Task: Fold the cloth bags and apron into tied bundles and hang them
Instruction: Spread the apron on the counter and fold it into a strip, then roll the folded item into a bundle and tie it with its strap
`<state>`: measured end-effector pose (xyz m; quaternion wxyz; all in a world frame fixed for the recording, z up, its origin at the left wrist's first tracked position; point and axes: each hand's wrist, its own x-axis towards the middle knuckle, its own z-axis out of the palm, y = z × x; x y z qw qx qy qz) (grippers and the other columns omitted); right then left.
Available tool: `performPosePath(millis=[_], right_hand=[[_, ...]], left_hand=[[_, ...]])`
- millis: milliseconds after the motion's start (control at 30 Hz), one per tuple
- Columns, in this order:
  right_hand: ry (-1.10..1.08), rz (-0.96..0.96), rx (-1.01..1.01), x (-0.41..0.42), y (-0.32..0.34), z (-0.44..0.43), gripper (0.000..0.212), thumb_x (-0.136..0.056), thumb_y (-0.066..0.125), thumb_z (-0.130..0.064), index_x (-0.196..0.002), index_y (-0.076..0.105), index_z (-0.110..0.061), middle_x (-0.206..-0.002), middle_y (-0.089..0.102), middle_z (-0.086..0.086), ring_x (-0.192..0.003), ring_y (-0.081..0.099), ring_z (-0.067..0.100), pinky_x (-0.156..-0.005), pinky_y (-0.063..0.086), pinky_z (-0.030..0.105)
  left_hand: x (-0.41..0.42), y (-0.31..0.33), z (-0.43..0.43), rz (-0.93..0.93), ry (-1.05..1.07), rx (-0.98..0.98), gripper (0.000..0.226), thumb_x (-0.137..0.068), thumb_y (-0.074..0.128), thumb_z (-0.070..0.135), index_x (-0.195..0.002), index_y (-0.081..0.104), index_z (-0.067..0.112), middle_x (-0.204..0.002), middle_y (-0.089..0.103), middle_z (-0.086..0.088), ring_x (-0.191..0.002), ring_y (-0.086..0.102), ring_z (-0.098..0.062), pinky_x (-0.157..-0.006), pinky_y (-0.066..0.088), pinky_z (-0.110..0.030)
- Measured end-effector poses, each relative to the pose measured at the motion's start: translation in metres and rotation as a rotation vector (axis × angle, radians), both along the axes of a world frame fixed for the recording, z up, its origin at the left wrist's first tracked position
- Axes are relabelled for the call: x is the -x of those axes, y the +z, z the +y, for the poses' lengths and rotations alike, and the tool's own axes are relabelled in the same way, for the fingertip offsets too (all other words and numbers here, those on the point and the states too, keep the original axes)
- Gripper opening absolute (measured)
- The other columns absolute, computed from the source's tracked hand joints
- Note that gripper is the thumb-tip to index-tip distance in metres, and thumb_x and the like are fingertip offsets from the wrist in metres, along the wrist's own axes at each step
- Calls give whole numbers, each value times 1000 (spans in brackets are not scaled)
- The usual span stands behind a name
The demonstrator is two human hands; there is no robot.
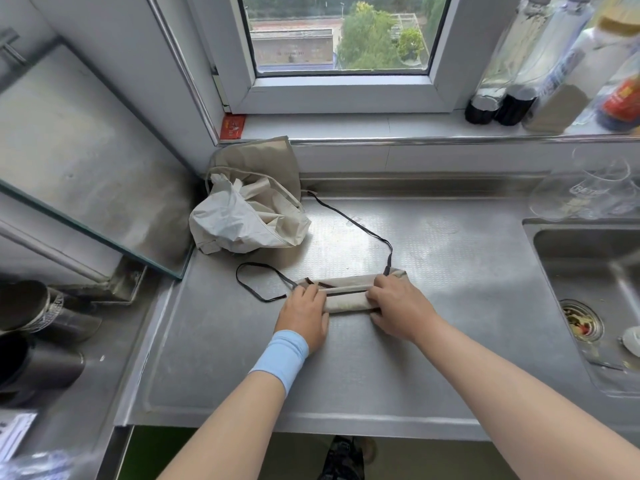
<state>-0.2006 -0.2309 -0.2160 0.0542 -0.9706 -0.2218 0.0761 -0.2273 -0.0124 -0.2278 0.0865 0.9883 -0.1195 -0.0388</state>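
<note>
Steel cups (pixel 41 327), two, sit at near left. One open beige bag (pixel 277 233) at the bench's (pixel 467 265) far left holds crumpled cloths (pixel 225 220). Mid-bench lies one rolled apron (pixel 346 296), its two black straps (pixel 360 226) trailing. The left hand (pixel 304 313) and right hand (pixel 398 306) grip its ends. The sink's (pixel 554 258) drain holds scraps (pixel 578 320).

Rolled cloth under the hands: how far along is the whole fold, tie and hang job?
Done: one beige cloth is rolled into a narrow bundle on the counter. In hand: the left hand and right hand grip its ends; its black straps lie loose, not yet tied. Left: the crumpled pile of cloth in the back corner is unfolded, and nothing hanging is in view.
</note>
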Motion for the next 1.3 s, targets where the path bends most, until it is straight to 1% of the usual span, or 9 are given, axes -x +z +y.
performPosePath(millis=[167, 367, 667, 800, 900, 967, 1100, 1200, 1300], right_hand=[[10, -154, 29, 0, -13, -7, 18, -68, 78, -12, -78, 67, -22, -86, 53, 1, -81, 53, 25, -75, 43, 36], [-81, -44, -83, -19, -13, -4, 12, -95, 52, -13, -99, 63, -15, -97, 55, 5, -95, 51, 28, -80, 40, 35], [-213, -158, -134, -42, -21, -2, 12, -89, 68, -20, -100, 64, -18, -92, 54, 7, -84, 51, 30, -67, 42, 38], [-181, -184, -185, -44, -20, 7, 18, -88, 53, -16, -97, 67, -21, -93, 55, 7, -85, 53, 32, -68, 41, 38], [-152, -96, -229, -43, -20, 9, 28, -87, 48, -8, -102, 71, -18, -110, 57, 7, -103, 52, 29, -74, 17, 29], [-157, -41, -322, -43, -25, 9, 26, -90, 54, -5, -107, 72, -13, -120, 60, 8, -116, 53, 29, -91, 22, 27], [-61, 56, -334, -39, -36, 0, 38, -87, 60, -18, -123, 62, -9, -143, 49, 6, -141, 38, 23, -121, 7, 50], [-12, 24, -296, -48, -33, -6, 36, -81, 64, -14, -116, 65, -12, -132, 51, 9, -128, 46, 28, -115, 26, 46], [55, -49, -152, -58, -23, -2, 20, -83, 61, -21, -101, 68, -17, -103, 57, 5, -95, 54, 28, -78, 47, 38]], left_hand=[[-11, 2, 13, 16, -55, 36, 29, -57, 86, 12, -78, 68, 18, -79, 60, 0, -68, 59, -25, -51, 52, -32], [-29, 13, 17, 130, 81, 120, 27, -94, 46, 13, -118, 52, 26, -108, 60, 3, -99, 55, -24, -80, 45, -35], [-54, -10, 17, -30, 272, 178, 9, -89, 62, 19, -92, 68, 24, -105, 53, -1, -97, 47, -24, -81, 43, -38], [-51, -7, -4, -211, -43, 171, 33, -73, 41, 7, -85, 70, 18, -88, 65, -2, -73, 59, -28, -60, 51, -35], [-41, -18, -5, -145, -115, 236, 45, -75, 36, 9, -101, 72, 12, -99, 70, -3, -84, 65, -26, -73, 56, -33], [-35, -23, -4, -119, -98, 253, 51, -75, 35, 11, -114, 68, 10, -113, 67, -5, -99, 61, -25, -92, 50, -38], [-38, -19, -10, -115, -63, 198, 43, -74, 45, 21, -109, 66, 11, -107, 63, -3, -96, 58, -24, -96, 40, -33], [-48, -12, -17, -64, -43, 146, 28, -74, 65, 28, -98, 67, 13, -102, 59, -1, -93, 55, -24, -86, 45, -32], [-65, 2, -21, 112, -33, 55, 27, -84, 65, 32, -101, 65, 11, -112, 54, -3, -105, 47, -24, -82, 41, -33]])
